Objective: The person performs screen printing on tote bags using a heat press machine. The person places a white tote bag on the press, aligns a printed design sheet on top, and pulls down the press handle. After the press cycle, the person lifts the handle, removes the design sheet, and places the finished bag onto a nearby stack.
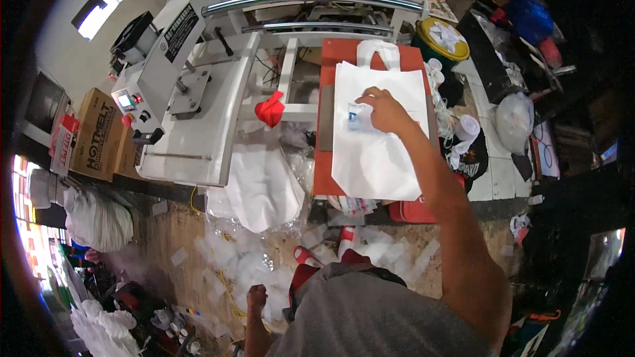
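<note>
A white tote bag (380, 165) lies flat on a red platen (325, 165), its looped handles pointing away from me. On the bag's upper part is a small translucent film sheet (358, 121) with a blue print. My right hand (387, 111) reaches over the bag, its fingers bent and pinched at the film's upper edge; part of the film is hidden under the hand. My left hand (256, 297) hangs low beside my body, away from the bag. Its fingers are curled in, and nothing shows in them.
A white heat press machine (175, 79) stands to the left, with metal bars (311, 0) across the back. White bags (261, 188) in plastic lie left of the platen. A red cloth (270, 110) hangs on the frame. A yellow-lidded bucket (442, 38) stands right. Film scraps (248, 258) litter the floor.
</note>
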### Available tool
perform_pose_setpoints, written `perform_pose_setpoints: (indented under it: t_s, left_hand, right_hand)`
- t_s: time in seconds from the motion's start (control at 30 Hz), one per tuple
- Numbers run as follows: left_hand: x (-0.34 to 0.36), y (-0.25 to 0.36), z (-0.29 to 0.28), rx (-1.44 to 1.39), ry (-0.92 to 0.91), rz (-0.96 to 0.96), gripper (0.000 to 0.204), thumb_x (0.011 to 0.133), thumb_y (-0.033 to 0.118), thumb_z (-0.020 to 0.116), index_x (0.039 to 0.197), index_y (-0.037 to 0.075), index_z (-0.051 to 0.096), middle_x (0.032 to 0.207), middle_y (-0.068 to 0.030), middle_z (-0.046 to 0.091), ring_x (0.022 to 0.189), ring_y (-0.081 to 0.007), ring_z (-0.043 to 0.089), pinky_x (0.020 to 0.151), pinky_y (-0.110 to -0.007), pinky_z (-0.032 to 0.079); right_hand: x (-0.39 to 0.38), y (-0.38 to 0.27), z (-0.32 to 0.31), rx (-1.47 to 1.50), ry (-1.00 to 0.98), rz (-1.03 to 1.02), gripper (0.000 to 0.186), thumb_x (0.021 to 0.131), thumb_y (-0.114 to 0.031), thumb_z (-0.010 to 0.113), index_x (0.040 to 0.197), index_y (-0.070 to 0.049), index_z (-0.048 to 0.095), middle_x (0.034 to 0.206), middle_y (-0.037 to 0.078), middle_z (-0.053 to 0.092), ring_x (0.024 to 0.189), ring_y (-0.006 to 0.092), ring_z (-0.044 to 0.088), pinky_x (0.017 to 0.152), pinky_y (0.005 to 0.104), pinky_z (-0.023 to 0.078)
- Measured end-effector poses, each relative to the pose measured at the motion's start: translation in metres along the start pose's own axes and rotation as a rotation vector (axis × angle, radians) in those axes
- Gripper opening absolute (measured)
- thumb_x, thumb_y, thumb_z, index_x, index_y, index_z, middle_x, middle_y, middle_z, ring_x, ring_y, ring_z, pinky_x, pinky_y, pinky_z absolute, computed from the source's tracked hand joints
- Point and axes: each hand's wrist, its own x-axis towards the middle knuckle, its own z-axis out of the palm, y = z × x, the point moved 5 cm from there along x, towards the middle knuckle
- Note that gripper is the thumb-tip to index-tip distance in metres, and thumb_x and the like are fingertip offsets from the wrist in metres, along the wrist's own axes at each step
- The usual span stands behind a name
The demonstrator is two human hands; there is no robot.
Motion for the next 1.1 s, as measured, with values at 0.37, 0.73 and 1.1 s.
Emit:
perform_pose_setpoints:
  t_s: [0.37,0.73,1.1]
  left_hand:
    - [-0.061,-0.023,0.046,-0.626,-0.079,-0.436,0.019,0.078,0.016,0.071,0.092,0.005,0.064,0.083,-0.0077,0.069,0.076,-0.0236,0.067,0.068,-0.036,0.055]
    - [-0.069,-0.004,0.083,-0.56,0.006,-0.577,0.018,0.083,0.017,0.068,0.096,0.005,0.066,0.085,-0.0079,0.071,0.078,-0.0211,0.069,0.065,-0.035,0.055]
    - [-0.049,-0.018,0.061,-0.123,-0.034,-0.133,0.016,0.083,0.018,0.069,0.095,0.008,0.065,0.09,-0.011,0.069,0.08,-0.028,0.068,0.068,-0.04,0.056]
  right_hand:
    - [0.081,0.036,0.061,-0.192,-0.675,-0.107,0.025,0.075,-0.009,0.064,0.098,-0.01,0.075,0.1,0.012,0.072,0.093,0.0293,0.067,0.081,0.0422,0.053]
    - [0.122,0.049,-0.063,0.701,0.864,0.264,0.026,0.082,-0.017,0.068,0.104,-0.003,0.066,0.098,0.015,0.071,0.085,0.027,0.068,0.076,0.0385,0.054]
    - [-0.247,-0.187,0.283,0.456,-0.881,-0.324,0.018,0.079,-0.011,0.061,0.095,-0.004,0.068,0.086,0.017,0.069,0.079,0.036,0.067,0.072,0.0472,0.052]
